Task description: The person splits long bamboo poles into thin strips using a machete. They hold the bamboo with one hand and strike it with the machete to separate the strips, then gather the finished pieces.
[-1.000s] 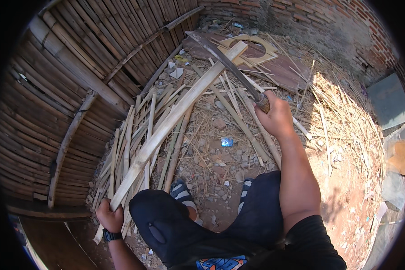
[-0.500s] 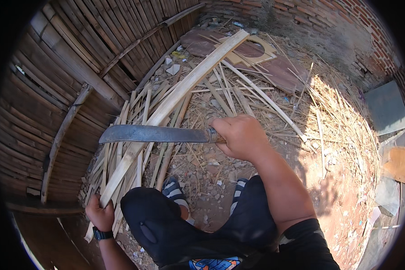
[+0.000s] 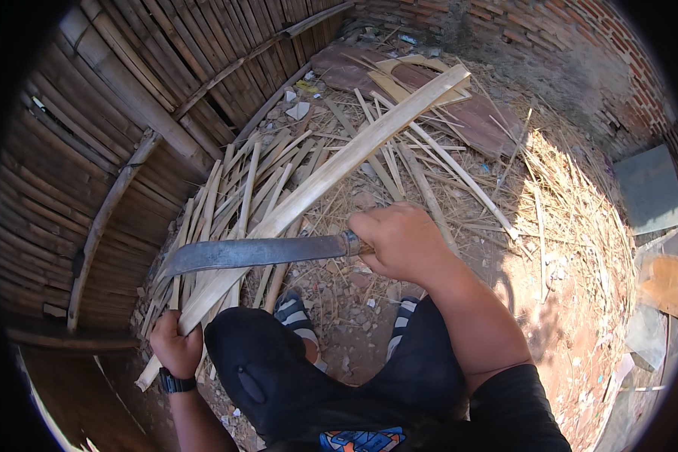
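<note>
My right hand is closed round the handle of a machete, whose long dark blade points left. The blade lies across a pale split bamboo strip, over its lower part; whether it touches cannot be made out. My left hand grips that strip near its lower end, beside my left knee. From there the strip slants up and to the right, its far end raised over the ground. A watch is on my left wrist.
Several cut bamboo strips lie heaped on the left, along a bamboo wall. A brown board with a cut-out yellowish panel lies at the back, before a brick wall. Straw and shavings cover the right. My sandalled feet stand below the blade.
The strip's far end has swung to the right, and my left hand has shifted slightly up and right. The machete has moved a little lower, its tip tilting down.
</note>
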`<state>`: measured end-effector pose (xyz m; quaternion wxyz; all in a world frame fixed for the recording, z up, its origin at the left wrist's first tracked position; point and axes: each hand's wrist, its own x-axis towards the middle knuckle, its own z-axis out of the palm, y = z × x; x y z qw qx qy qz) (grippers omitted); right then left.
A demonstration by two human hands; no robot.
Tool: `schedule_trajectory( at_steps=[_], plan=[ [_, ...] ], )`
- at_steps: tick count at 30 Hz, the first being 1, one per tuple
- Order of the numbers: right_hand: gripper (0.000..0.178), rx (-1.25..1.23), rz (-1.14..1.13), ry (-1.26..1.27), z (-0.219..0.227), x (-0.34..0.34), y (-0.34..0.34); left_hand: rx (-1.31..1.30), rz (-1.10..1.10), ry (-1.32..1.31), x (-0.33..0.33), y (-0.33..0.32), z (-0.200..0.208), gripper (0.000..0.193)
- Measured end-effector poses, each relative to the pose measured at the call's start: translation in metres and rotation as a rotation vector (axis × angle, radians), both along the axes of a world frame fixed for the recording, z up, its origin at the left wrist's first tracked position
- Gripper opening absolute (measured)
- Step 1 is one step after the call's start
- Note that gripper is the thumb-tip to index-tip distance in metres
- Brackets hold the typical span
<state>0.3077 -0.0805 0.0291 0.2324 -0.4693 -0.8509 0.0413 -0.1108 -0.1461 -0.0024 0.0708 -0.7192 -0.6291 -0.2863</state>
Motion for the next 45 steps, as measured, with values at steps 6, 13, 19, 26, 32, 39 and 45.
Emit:
schedule_trajectory(
  at_steps=[6, 13, 19, 26, 32, 39, 45],
  plan=[
    [0.025, -0.143, -0.402, 0.351, -0.017, 0.052, 0.031, 0.001, 0.053, -0.021, 0.014, 0.014, 0.002, 0.017],
    [0.028, -0.206, -0.201, 0.224, -0.031, 0.026, 0.028, 0.005, 0.052, 0.086, 0.026, 0.023, 0.010, 0.020],
    [0.035, -0.329, -0.425, 0.410, -0.060, 0.046, 0.048, -0.078, 0.032, 0.147, 0.021, 0.029, 0.008, 0.021],
    [0.040, -0.367, -0.386, 0.343, -0.065, 0.063, 0.057, -0.169, 0.010, 0.098, 0.020, 0.029, 0.007, 0.026],
    [0.038, -0.303, -0.437, 0.377, -0.076, 0.063, 0.051, -0.306, 0.055, 0.048, -0.002, -0.004, 0.005, 0.028],
    [0.031, -0.320, -0.029, 0.109, -0.039, 0.022, 0.034, -0.595, 0.068, -0.419, -0.019, -0.079, 0.008, 0.038],
    [0.028, -0.408, 0.080, 0.080, -0.040, 0.003, 0.022, -0.717, 0.077, -0.453, -0.019, -0.133, -0.013, 0.048]
  ],
)
